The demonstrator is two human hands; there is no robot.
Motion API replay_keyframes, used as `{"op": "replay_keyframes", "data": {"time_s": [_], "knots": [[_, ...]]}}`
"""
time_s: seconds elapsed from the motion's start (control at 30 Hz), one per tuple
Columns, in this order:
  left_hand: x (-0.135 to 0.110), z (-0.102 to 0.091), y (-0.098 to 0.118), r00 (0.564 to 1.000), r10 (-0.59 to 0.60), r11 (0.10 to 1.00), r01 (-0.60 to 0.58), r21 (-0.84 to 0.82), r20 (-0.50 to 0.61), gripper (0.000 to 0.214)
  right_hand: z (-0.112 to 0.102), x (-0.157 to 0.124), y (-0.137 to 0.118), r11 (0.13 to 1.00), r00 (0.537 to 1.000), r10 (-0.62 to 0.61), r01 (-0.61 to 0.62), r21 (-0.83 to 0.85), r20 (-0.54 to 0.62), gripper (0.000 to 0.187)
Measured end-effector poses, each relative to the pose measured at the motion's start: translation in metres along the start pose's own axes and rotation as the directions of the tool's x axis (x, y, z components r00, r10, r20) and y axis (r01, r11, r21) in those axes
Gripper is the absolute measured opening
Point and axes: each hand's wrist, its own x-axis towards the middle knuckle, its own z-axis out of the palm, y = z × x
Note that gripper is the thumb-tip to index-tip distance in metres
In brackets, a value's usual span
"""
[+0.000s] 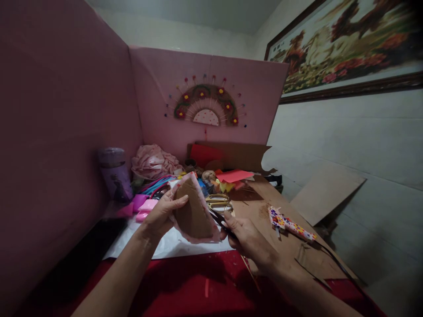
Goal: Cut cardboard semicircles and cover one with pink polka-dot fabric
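A half-round piece of brown cardboard [194,210] with pink fabric around its edge is held up in front of me. My left hand [165,209] is closed on its left side, thumb lying over the bare cardboard. My right hand [249,240] is closed around small dark scissors [218,216], their blades at the right edge of the fabric. The fingers partly hide the handles. Just behind lies a pair of gold-handled scissors [218,199]. A white sheet [165,246] is under the held piece.
A flower-patterned glue gun [292,226] with a cord lies on the cardboard at the right. A purple tumbler [115,176], crumpled pink fabric [153,160] and red paper [234,176] stand or lie behind. A decorated fan shape [206,103] is pinned to the pink board.
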Motion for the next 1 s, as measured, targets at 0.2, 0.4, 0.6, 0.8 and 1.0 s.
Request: {"op": "replay_keyframes", "data": {"time_s": [0.2,0.4,0.6,0.8,1.0], "knots": [[-0.001,0.002,0.0,1.0,-0.014,1.0,0.014,-0.008,-0.007,0.058,0.007,0.005,-0.001,0.99,0.998,0.049,-0.055,0.134,0.049,0.062],[-0.002,0.006,0.001,1.0,-0.015,1.0,0.015,-0.009,-0.018,0.062,0.016,0.007,-0.002,0.95,0.984,0.134,-0.161,0.269,0.117,0.059],[-0.002,0.004,0.001,1.0,0.002,1.0,-0.002,0.009,-0.021,0.061,0.019,0.005,-0.002,0.849,0.95,0.196,-0.288,0.442,0.243,0.052],[-0.003,0.004,0.004,1.0,0.008,1.0,-0.008,0.007,0.008,0.06,0.018,0.004,-0.003,0.843,0.95,0.197,-0.29,0.453,0.242,0.05],[-0.002,0.003,0.003,1.0,0.017,1.0,-0.017,0.022,-0.026,0.063,0.018,0.002,-0.002,0.854,0.961,0.16,-0.248,0.457,0.224,0.048]]}}
